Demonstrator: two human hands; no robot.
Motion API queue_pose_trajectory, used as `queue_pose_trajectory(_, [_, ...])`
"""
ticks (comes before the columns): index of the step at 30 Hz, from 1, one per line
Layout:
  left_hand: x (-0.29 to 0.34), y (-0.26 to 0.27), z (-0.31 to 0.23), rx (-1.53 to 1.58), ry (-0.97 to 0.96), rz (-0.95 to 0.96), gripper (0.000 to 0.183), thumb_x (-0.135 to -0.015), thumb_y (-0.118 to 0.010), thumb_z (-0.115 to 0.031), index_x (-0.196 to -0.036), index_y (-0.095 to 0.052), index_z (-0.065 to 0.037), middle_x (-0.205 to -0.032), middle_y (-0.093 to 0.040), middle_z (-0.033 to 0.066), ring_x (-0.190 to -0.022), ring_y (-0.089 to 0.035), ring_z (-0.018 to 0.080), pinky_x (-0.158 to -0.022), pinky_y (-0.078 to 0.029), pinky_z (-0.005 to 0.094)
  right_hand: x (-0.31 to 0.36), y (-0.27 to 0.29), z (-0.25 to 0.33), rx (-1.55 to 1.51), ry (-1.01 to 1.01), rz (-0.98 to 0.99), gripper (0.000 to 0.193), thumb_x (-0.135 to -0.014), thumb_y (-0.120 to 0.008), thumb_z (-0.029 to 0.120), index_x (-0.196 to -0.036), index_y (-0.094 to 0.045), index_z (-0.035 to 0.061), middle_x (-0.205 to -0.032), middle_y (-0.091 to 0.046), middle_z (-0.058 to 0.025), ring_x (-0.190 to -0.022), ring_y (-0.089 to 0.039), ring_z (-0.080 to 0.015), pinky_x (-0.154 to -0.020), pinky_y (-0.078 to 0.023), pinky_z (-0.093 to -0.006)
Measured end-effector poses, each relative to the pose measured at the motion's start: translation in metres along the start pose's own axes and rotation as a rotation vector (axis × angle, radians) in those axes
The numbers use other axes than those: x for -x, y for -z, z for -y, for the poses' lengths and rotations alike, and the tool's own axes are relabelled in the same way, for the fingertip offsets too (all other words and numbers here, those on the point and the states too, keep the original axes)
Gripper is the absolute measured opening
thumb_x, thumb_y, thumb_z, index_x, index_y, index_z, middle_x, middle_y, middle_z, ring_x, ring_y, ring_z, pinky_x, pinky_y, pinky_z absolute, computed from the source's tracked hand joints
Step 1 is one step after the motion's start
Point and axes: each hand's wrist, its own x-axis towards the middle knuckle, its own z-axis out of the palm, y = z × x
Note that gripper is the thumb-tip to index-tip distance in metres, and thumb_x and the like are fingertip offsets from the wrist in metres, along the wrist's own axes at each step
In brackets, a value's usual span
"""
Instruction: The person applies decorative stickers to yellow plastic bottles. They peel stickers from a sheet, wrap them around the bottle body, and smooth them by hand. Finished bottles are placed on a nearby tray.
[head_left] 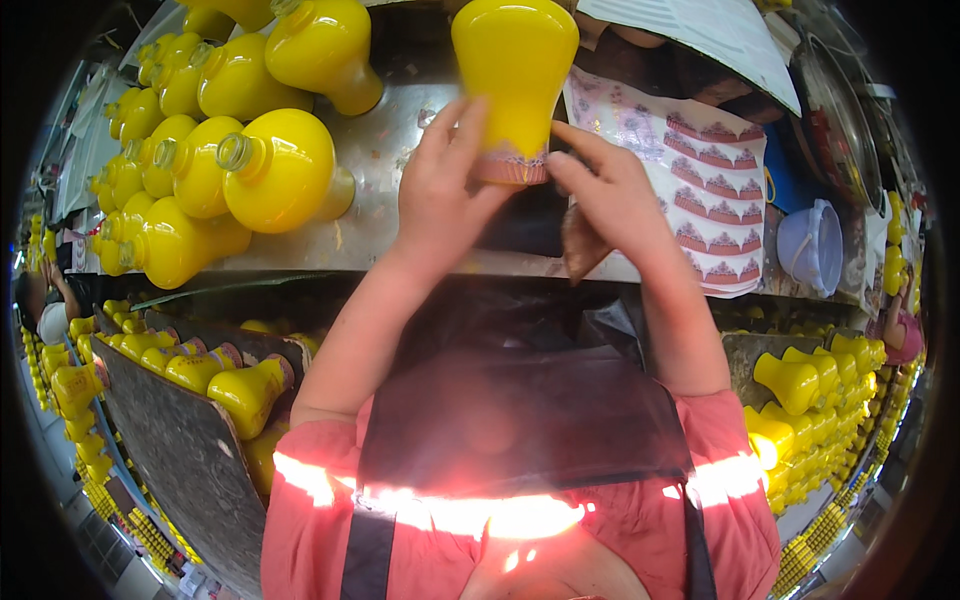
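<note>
A glossy yellow bottle (520,75) is between my hands over the metal worktop, its wide end away from me and its narrow foot towards me. Around the foot runs a pinkish patterned decal band (512,168). My left hand (440,180) is closed on the bottle's left side, some fingertips blurred. My right hand (612,190) presses thumb and fingers against the right side at the band. Below its palm is a brown flat piece (580,243); I cannot tell whether that hand holds it. To the right lies a sheet of matching decals (715,200).
Several yellow bottles (285,170) lie on their sides on the worktop (385,235) at left. A pale bucket (810,247) stands at right, near a large printed sheet (700,40). Boards with more yellow bottles (245,395) flank me on both sides. Other people (55,315) are at the edges.
</note>
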Motion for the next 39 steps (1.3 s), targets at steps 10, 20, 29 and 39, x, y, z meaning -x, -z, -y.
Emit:
queue_pose_trajectory(10, [-0.005, -0.006, 0.010, 0.374, 0.243, 0.082, 0.073, -0.099, -0.053, -0.024, -0.162, -0.025, -0.001, -0.155, -0.039, 0.0249, -0.143, -0.040, 0.0390, -0.119, -0.032, 0.0429, -0.004, -0.010, -0.019, 0.106, 0.209, -0.038, 0.058, -0.094, -0.066, 0.041, -0.142, -0.059, 0.0086, -0.077, -0.068, -0.0160, -0.067, -0.065, -0.0233, -0.067, -0.052, -0.0351])
queue_pose_trajectory(20, [-0.006, -0.016, 0.004, 0.284, 0.175, 0.024, 0.072, -0.098, -0.050, -0.021, -0.162, -0.022, -0.001, -0.156, -0.036, 0.0275, -0.145, -0.036, 0.0419, -0.121, -0.029, 0.0454, -0.006, -0.018, -0.016, 0.100, 0.186, -0.106, 0.058, -0.093, -0.066, 0.045, -0.140, -0.061, 0.0107, -0.076, -0.069, -0.0179, -0.068, -0.067, -0.0287, -0.068, -0.052, -0.0379])
queue_pose_trajectory(29, [-0.007, -0.019, 0.000, 0.203, 0.195, -0.010, 0.071, -0.098, -0.050, -0.021, -0.161, -0.023, 0.000, -0.154, -0.039, 0.0276, -0.140, -0.041, 0.0428, -0.118, -0.033, 0.0460, -0.005, -0.020, -0.014, 0.112, 0.172, -0.112, 0.057, -0.095, -0.063, 0.047, -0.139, -0.061, 0.0111, -0.086, -0.072, -0.0184, -0.070, -0.068, -0.0301, -0.071, -0.054, -0.0382])
queue_pose_trajectory(39, [-0.004, -0.014, 0.003, 0.329, 0.216, 0.039, 0.069, -0.101, -0.049, -0.024, -0.162, -0.025, -0.002, -0.157, -0.037, 0.0254, -0.145, -0.037, 0.0404, -0.121, -0.030, 0.0451, -0.009, -0.017, -0.025, -0.044, 0.184, -0.041, 0.049, -0.101, -0.062, 0.034, -0.144, -0.059, 0.0111, -0.098, -0.074, -0.0099, -0.078, -0.067, -0.0136, -0.077, -0.054, -0.0303])
